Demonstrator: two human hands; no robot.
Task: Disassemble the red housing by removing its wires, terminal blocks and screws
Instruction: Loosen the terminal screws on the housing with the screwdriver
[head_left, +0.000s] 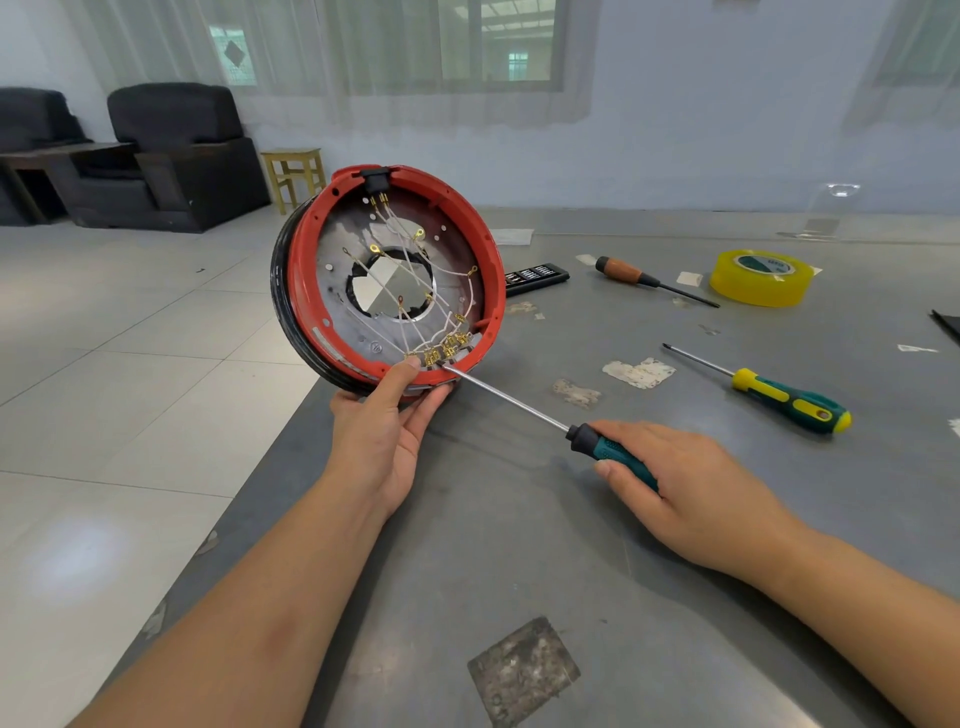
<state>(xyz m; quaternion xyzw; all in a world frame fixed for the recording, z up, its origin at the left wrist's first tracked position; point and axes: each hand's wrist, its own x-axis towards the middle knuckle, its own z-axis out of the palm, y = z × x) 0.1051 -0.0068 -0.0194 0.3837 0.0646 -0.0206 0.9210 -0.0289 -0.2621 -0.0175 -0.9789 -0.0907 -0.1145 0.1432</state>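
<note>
The round red housing (306, 249) stands tilted on edge at the table's left side, its open inside facing me. White wires (415, 270) with brass ring ends cross its grey inner plate, and brass terminal blocks (441, 349) sit at the lower rim. My left hand (384, 426) grips the housing's bottom rim, thumb beside the terminals. My right hand (680, 483) holds a long screwdriver (514, 402) by its dark green handle; its tip touches the terminal blocks. A black socket (375, 179) sits at the top rim.
On the grey table (571, 545) lie a yellow-green screwdriver (779, 395), an orange-handled screwdriver (639, 275), a yellow tape roll (761, 275) and a black bit case (535, 275). The table's left edge runs diagonally beside my left arm. Dark armchairs (171, 156) and a stool (293, 174) stand beyond.
</note>
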